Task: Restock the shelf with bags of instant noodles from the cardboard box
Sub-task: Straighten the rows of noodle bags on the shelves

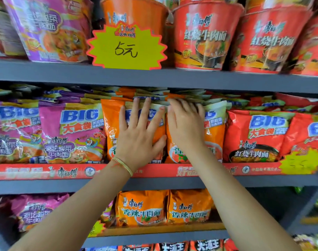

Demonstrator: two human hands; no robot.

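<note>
Two rows of orange instant noodle bags stand upright on the middle shelf [154,183]. My left hand [138,133] presses flat, fingers spread, against the front of the left orange bag [111,124]. My right hand [185,125] lies with straight fingers on the front of the right orange bag [215,131], fingertips at its top edge. Purple bags [71,131] fill the shelf to the left and red bags [256,134] to the right. No cardboard box is in view.
Noodle cups [205,35] and a yellow price tag [127,48] sit on the upper shelf. Smaller orange bags [142,209] and purple bags [33,212] occupy the lower shelf. A red brand strip [46,172] runs along the middle shelf's front edge.
</note>
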